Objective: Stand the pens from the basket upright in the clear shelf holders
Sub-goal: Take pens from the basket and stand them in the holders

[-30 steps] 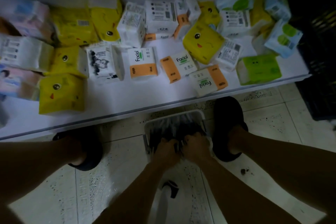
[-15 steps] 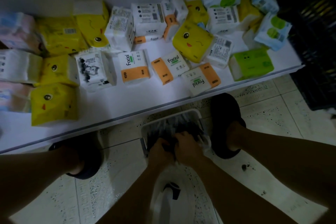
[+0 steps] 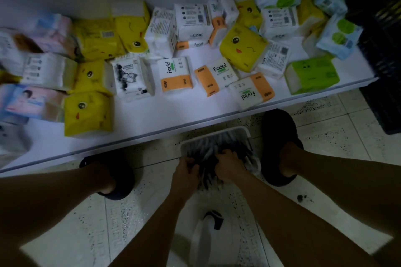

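A white basket [image 3: 236,131] sits on the tiled floor between my feet, just under the shelf edge. It is full of dark pens [image 3: 213,147] lying in a heap. My left hand [image 3: 186,171] and my right hand [image 3: 229,163] are both down in the basket with fingers curled round bunches of pens. A bundle of pens [image 3: 208,176] sticks out toward me between the two hands. No clear holders are in view.
A low white shelf [image 3: 152,119] above the basket carries several tissue packs [image 3: 175,76]. A black crate [image 3: 382,54] stands at the right. My dark slippers [image 3: 277,147] flank the basket. A white object with a black clip [image 3: 213,220] hangs near my lap.
The view has shifted slightly. Both hands stay in the basket and have drawn a bundle of pens a little toward me.
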Demonstrator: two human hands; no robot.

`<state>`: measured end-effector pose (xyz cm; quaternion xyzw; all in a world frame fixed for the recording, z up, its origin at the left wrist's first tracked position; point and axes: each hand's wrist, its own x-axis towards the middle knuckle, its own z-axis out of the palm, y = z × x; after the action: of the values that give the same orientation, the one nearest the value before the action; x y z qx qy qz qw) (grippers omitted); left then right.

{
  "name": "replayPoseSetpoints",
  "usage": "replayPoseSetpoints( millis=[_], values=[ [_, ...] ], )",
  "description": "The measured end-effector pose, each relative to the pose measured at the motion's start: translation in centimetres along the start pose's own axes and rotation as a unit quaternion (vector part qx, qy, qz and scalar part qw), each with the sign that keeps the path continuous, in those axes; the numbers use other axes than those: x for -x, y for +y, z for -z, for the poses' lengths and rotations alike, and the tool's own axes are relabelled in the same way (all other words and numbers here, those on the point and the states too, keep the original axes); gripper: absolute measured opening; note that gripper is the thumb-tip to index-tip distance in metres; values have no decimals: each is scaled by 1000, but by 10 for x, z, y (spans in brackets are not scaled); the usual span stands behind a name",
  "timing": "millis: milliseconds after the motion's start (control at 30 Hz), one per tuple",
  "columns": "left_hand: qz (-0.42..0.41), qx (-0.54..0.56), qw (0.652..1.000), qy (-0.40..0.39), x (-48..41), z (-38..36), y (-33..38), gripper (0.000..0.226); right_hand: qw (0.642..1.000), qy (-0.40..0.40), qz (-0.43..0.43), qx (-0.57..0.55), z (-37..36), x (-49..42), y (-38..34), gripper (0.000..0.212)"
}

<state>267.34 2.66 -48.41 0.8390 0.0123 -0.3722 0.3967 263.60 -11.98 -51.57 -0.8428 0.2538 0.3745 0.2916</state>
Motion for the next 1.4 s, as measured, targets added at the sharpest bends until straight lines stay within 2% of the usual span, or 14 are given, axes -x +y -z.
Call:
replayPoseSetpoints(
  millis=[133, 333, 433, 533, 733, 900, 967, 1033, 1200, 1300, 1400],
  values=[
    [13, 42, 999, -7, 2, 5, 3, 23, 997, 0, -58, -55, 4, -11, -5, 45],
    [31, 34, 998, -37, -3, 8, 3, 22, 998, -11, -47, -52, -9, -23, -6, 39],
    [56, 47, 997, -30, -8, 9, 0, 19, 990, 72, -55, -108, -12, -22, -10, 25],
    [44, 38, 998, -17, -8, 13, 3, 18, 967, 163, -83, -176, -10, -10, -7, 28],
    [16, 56, 998, -30, 6, 23, 17, 20, 964, 160, -105, -186, 5, 22, -6, 10],
    [-26, 70, 997, -12, 35, 37, 44, 22, 942, 199, -32, -269, 19, 60, -29, 34],
    [-64, 112, 991, -18, 54, 47, 58, 28, 929, 226, 40, -292, 28, 78, -41, 60],
    [-111, 118, 987, -14, 70, 61, 72, 34, 912, 237, 117, -313, 40, 96, -54, 73],
    [-188, 198, 961, 44, 102, 104, 104, 16, 868, 292, 222, -333, 83, 151, -91, 46],
    [-203, 227, 951, 53, 118, 129, 121, 14, 844, 303, 277, -345, 99, 187, -114, 41],
    [-256, 239, 935, 51, 140, 155, 143, 12, 822, 292, 336, -356, 114, 217, -139, 40]
  ],
)
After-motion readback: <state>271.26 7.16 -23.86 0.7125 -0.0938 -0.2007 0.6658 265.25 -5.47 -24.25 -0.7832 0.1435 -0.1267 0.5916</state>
